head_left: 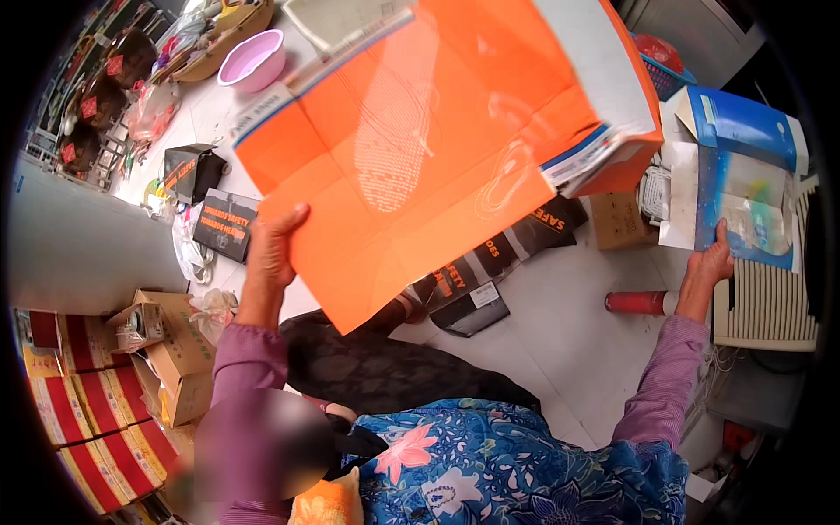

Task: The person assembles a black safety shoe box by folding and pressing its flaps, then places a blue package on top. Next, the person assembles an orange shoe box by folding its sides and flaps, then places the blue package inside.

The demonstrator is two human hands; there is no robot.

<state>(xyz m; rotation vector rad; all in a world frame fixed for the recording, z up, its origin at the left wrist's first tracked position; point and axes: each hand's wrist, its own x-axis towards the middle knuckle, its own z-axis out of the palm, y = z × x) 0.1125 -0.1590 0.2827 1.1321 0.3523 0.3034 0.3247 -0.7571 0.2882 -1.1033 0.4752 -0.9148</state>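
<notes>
A large, opened-out orange cardboard box (350, 227) fills the upper middle, creased along its folds, with pale shoe-sole outlines on it. My left hand (273, 249) grips its left edge, thumb on the near face and the other fingers mostly hidden. To the right, my right hand (707, 267) pinches the lower edge of a blue and white flattened cardboard piece (744, 131), thumb on top. That piece is held up above a ribbed beige casing (761, 302). Below the orange cardboard, black cardboard (472, 311) with orange lettering lies on the floor near my foot.
More black cardboard (226, 226) lies at left. Red and yellow boxes (96, 398) are stacked beside an opened brown carton (184, 363). A red cylinder (634, 303) and a small brown box (619, 220) are at right. A pink basin (252, 61) stands at the back.
</notes>
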